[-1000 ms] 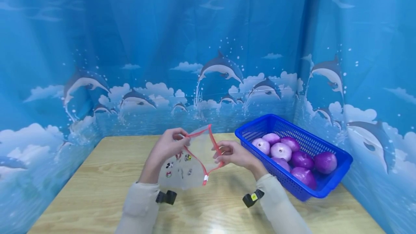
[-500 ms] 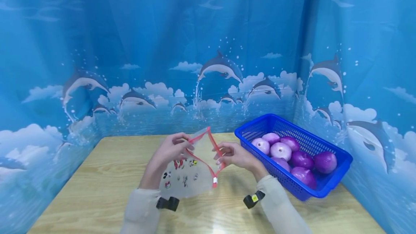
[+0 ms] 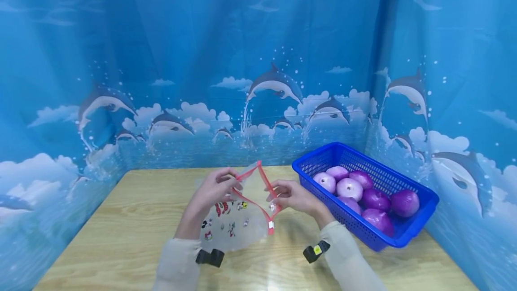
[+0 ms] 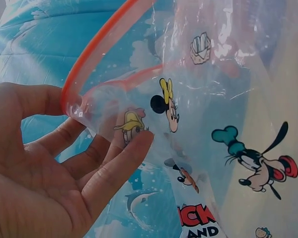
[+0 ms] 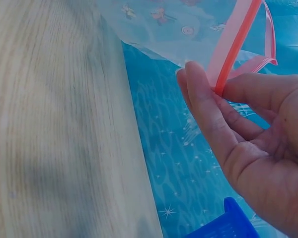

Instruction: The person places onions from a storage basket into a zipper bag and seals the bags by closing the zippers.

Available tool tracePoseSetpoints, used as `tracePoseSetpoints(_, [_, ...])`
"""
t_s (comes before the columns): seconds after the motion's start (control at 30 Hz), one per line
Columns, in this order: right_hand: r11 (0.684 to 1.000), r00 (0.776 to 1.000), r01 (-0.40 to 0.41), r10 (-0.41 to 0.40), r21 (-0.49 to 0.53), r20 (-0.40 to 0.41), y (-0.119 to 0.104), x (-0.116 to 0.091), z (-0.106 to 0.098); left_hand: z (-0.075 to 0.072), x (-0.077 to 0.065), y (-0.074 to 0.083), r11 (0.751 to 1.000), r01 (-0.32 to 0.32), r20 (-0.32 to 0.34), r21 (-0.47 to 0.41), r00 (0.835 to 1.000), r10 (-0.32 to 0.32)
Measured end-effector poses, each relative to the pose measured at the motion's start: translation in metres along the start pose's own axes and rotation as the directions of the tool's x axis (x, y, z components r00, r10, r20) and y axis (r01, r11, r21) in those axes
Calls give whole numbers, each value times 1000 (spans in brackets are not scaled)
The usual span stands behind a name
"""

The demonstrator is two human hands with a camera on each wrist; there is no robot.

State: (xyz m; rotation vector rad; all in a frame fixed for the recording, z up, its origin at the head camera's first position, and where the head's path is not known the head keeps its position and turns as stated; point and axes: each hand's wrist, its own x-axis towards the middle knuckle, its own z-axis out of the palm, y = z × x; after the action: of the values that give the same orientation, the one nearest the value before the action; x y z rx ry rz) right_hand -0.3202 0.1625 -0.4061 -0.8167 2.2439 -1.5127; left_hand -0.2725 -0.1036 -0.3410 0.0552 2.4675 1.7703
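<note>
A clear zip bag (image 3: 238, 226) with a red zipper edge and small cartoon prints is spread between both hands over the table. Its mouth gapes in a diamond shape, and a white slider (image 3: 271, 225) sits at the near corner. On the left side, my left hand (image 3: 218, 187) pinches the red rim between thumb and fingers; the left wrist view shows the bag's film (image 4: 248, 99) hanging beside the fingers. My right hand (image 3: 292, 196) pinches the opposite red rim, seen close up in the right wrist view, where the red zipper strip (image 5: 238, 42) rises from the fingertips.
To the right stands a blue plastic basket (image 3: 420, 219) with several purple onions (image 3: 375, 199) in it. The wooden table (image 3: 121, 219) meets a blue dolphin-print curtain (image 3: 202, 80) at the back. A black wrist camera (image 3: 210, 257) is strapped on each wrist.
The bag and the left hand have shifted slightly right and nearer to me, and the slider corner has swung right. The right hand has hardly moved, keeping its pinch.
</note>
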Motion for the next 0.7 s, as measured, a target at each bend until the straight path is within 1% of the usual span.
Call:
tracePoseSetpoints(0.23, [1000, 1000, 7, -7, 5, -3, 2, -1, 1, 2, -1, -5, 1000, -22, 3, -2, 1000, 22])
tracePoseSetpoints(0.47, [1000, 1000, 2, -2, 3, -8, 2, -2, 2, 4, -2, -6, 1000, -23, 18, -16, 1000, 23])
tracePoseSetpoints(0.7, [1000, 1000, 0, 0, -9, -7, 6, -3, 3, 9, -1, -8, 999, -41, 30, -30, 999, 42])
